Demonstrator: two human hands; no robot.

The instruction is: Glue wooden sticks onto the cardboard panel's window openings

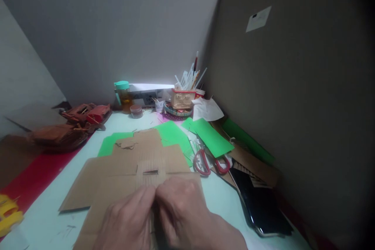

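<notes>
A large piece of brown cardboard, with cut flaps and a small slot near its middle, lies on the pale table. Over its near part are my left hand and my right hand, side by side with fingertips almost touching. Both have curled fingers pressed together at the cardboard just below the slot. Whatever they pinch is hidden beneath the fingers. Green paper shows from under the cardboard's far edge.
Red-handled scissors lie right of the cardboard, near a green sheet and a black phone. At the back stand a teal-lidded jar and a holder of sticks. A yellow object sits far left.
</notes>
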